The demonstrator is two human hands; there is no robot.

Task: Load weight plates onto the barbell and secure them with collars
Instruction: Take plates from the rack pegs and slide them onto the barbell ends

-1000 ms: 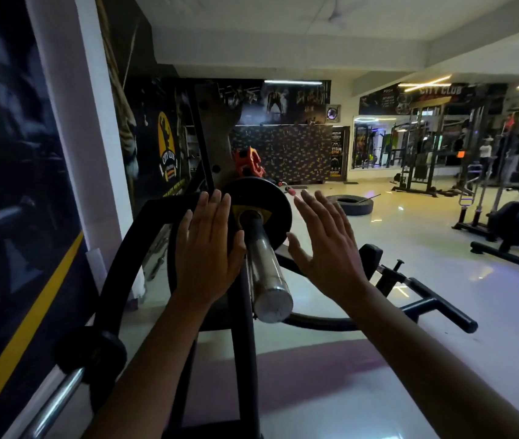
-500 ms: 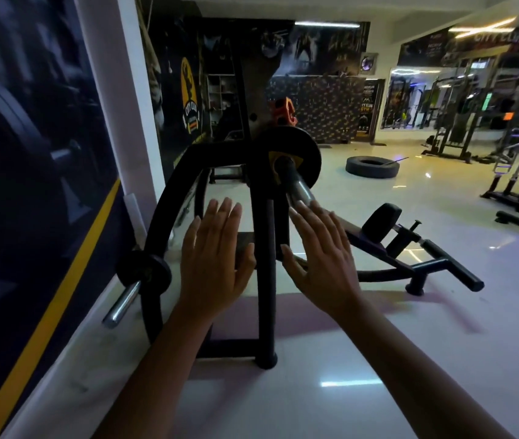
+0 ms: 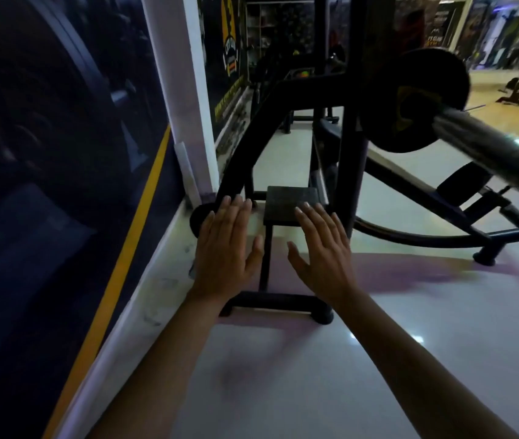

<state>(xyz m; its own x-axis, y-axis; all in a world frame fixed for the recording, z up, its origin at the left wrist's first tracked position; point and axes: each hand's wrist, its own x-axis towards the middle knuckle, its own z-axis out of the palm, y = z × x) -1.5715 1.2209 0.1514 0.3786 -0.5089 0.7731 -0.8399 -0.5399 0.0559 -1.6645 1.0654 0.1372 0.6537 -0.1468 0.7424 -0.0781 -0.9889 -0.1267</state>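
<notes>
A black weight plate point(image 3: 410, 99) sits on the chrome barbell sleeve point(image 3: 492, 147) at the upper right, and the sleeve points toward me. A second small black plate point(image 3: 199, 217) hangs low on the rack by the wall, partly hidden behind my left hand point(image 3: 225, 248). That hand is flat with its fingers apart and holds nothing, its fingertips over this low plate. My right hand point(image 3: 321, 248) is also spread and empty, in front of a dark square step point(image 3: 290, 204). No collar is in view.
The black rack frame point(image 3: 346, 160) with a curved arm point(image 3: 242, 153) stands close ahead on a glossy floor. A dark wall with a yellow stripe point(image 3: 125, 255) runs along the left. A bench leg point(image 3: 486, 258) lies to the right. Other gym machines stand far back right.
My view has dropped and swung left, so the loaded plate and sleeve moved to the upper right. Both hands lowered from the sleeve toward the low plate and step, staying empty.
</notes>
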